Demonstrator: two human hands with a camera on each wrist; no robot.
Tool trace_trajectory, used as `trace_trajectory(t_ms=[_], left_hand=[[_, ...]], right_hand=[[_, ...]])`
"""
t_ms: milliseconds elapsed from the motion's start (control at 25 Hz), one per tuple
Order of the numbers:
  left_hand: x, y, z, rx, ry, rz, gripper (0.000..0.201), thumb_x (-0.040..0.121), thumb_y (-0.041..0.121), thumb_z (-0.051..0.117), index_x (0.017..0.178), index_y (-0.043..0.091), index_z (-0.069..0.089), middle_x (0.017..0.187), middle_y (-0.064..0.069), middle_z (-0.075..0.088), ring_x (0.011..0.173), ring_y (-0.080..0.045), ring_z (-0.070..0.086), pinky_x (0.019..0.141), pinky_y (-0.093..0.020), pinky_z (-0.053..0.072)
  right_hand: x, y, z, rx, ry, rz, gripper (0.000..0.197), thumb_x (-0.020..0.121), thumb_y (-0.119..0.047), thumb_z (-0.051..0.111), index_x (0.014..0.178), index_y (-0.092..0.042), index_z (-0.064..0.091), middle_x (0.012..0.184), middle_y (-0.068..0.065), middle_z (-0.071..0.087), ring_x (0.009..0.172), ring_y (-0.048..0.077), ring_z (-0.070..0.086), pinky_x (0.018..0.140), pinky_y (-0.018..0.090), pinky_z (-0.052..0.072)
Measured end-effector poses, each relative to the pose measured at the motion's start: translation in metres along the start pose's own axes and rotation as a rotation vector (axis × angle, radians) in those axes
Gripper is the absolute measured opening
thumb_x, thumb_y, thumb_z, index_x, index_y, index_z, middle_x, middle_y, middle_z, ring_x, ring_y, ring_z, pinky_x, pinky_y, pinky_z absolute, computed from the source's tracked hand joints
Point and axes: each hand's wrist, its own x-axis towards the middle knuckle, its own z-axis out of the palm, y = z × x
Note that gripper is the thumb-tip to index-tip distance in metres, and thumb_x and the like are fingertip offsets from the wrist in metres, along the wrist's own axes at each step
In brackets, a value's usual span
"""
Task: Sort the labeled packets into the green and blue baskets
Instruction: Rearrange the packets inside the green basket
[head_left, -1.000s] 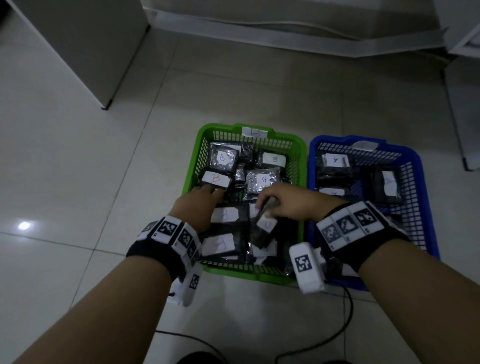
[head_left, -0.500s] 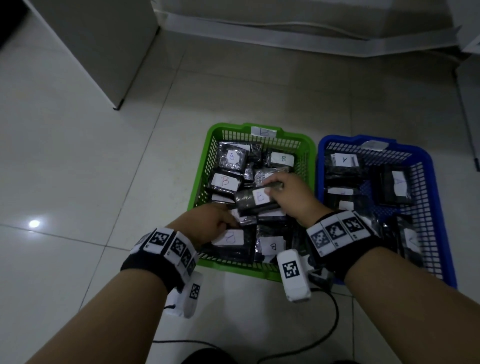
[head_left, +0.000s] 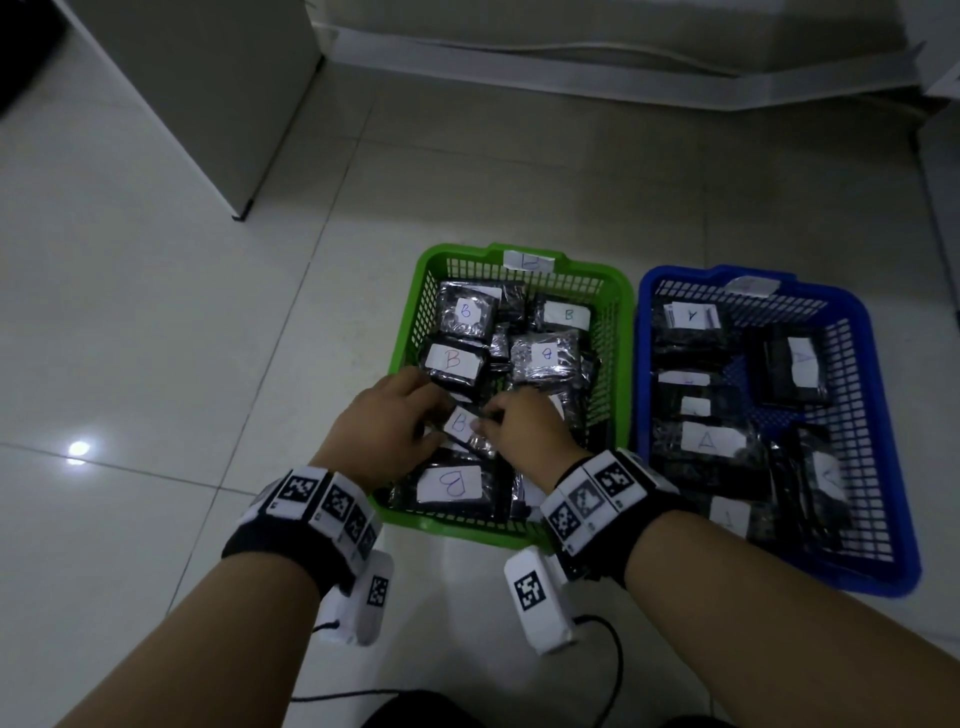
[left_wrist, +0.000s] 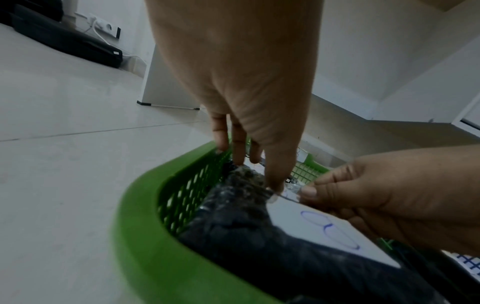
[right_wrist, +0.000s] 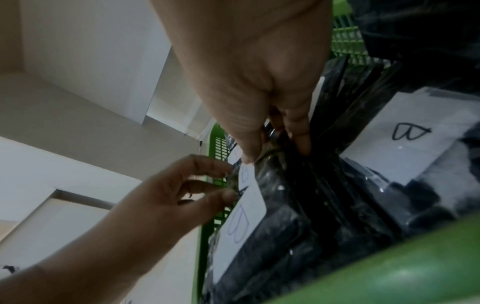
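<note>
The green basket (head_left: 452, 252) holds several dark packets labelled B. The blue basket (head_left: 685, 274) to its right holds packets labelled A. Both hands meet over the green basket's near left part, on one small packet with a B label (head_left: 460, 423). My left hand (head_left: 441, 415) pinches its left edge and my right hand (head_left: 480, 426) pinches its right side. In the right wrist view the right hand (right_wrist: 275, 154) has thumb and fingers closed on this packet (right_wrist: 245, 174). Below it lies another B packet (left_wrist: 330, 230); my left hand (left_wrist: 257, 174) reaches down just beyond it.
A white cabinet (head_left: 208, 78) stands on the tiled floor at the far left, and a grey wall base (head_left: 623, 62) runs along the back. A black cable (head_left: 618, 670) lies on the floor in front of the baskets. Bare floor (head_left: 156, 364) lies left of the green basket.
My right hand has carried the B packet from the middle of the green basket toward its near left. My left hand has left the near packet and taken hold of this one.
</note>
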Motion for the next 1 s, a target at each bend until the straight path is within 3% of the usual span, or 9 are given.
trace_trajectory(t_ms=[160,240,320,400,560,720,840,920,1000], left_hand=[[0.01,0.003,0.003,0.118,-0.114,-0.1,0.062,0.074,0.042,0.071,0.13,0.029,0.048,0.13,0.002,0.051,0.119,-0.023,0.048,0.095,-0.039,0.044],[0.012,0.006,0.003,0.179,-0.097,-0.115,0.061,0.075,0.049,0.068,0.129,0.03,0.048,0.128,0.001,0.051,0.118,-0.023,0.045,0.096,-0.04,0.041],[0.014,0.009,0.003,0.184,-0.101,-0.137,0.061,0.073,0.057,0.066,0.126,0.031,0.049,0.126,0.001,0.048,0.118,-0.022,0.043,0.097,-0.04,0.039],[0.016,0.01,0.003,0.173,-0.107,-0.14,0.059,0.072,0.057,0.067,0.123,0.031,0.049,0.127,0.003,0.047,0.119,-0.022,0.042,0.097,-0.04,0.037],[0.017,0.006,0.001,0.168,-0.191,-0.111,0.06,0.066,0.055,0.072,0.118,0.035,0.049,0.13,0.008,0.047,0.122,-0.019,0.042,0.099,-0.041,0.035],[0.013,0.006,-0.004,0.118,-0.184,-0.112,0.063,0.062,0.072,0.06,0.11,0.032,0.055,0.119,0.005,0.049,0.116,-0.02,0.045,0.094,-0.04,0.036],[0.008,0.013,-0.006,-0.176,-0.12,-0.058,0.073,0.051,0.088,0.048,0.09,0.027,0.06,0.098,0.006,0.053,0.096,-0.016,0.052,0.083,-0.033,0.045],[-0.003,0.022,-0.003,-0.266,-0.268,0.009,0.076,0.041,0.087,0.058,0.091,0.03,0.058,0.098,0.009,0.05,0.094,-0.011,0.049,0.082,-0.029,0.045],[-0.011,0.03,0.007,-0.18,-0.387,0.067,0.071,0.045,0.067,0.078,0.103,0.031,0.057,0.106,0.007,0.048,0.101,-0.011,0.044,0.087,-0.029,0.044]], right_hand=[[0.002,0.007,-0.014,0.015,0.026,-0.057,0.028,0.087,-0.029,0.064,0.111,-0.015,0.068,0.115,0.009,0.056,0.105,0.023,0.055,0.089,0.025,0.042],[0.001,0.015,-0.022,-0.128,0.123,-0.094,0.027,0.091,-0.017,0.057,0.116,-0.014,0.065,0.116,0.009,0.05,0.113,0.026,0.045,0.094,0.027,0.038],[-0.001,0.026,-0.028,-0.341,0.088,-0.086,0.037,0.088,-0.01,0.056,0.125,-0.015,0.057,0.124,0.009,0.049,0.12,0.03,0.039,0.098,0.036,0.041],[-0.007,0.033,-0.032,-0.462,0.048,-0.042,0.045,0.085,-0.006,0.059,0.127,-0.013,0.049,0.131,0.01,0.047,0.122,0.031,0.039,0.095,0.04,0.045],[-0.009,0.037,-0.044,-0.52,0.132,-0.056,0.035,0.082,0.009,0.046,0.113,-0.005,0.053,0.122,0.014,0.052,0.113,0.03,0.047,0.085,0.037,0.044],[-0.011,0.041,-0.047,-0.399,0.108,-0.088,0.026,0.083,0.005,0.054,0.104,-0.009,0.061,0.117,0.01,0.052,0.113,0.026,0.043,0.085,0.031,0.039],[-0.024,0.043,-0.053,-0.366,0.11,-0.094,0.02,0.085,-0.002,0.058,0.098,-0.014,0.068,0.114,0.006,0.057,0.117,0.025,0.041,0.088,0.028,0.037],[-0.037,0.046,-0.061,-0.543,0.013,-0.059,0.017,0.087,-0.013,0.062,0.103,-0.012,0.069,0.117,0.008,0.053,0.12,0.028,0.038,0.092,0.033,0.039],[-0.047,0.049,-0.064,-0.65,-0.089,-0.017,0.023,0.087,-0.016,0.064,0.109,-0.009,0.067,0.122,0.011,0.046,0.123,0.03,0.032,0.094,0.036,0.04]])
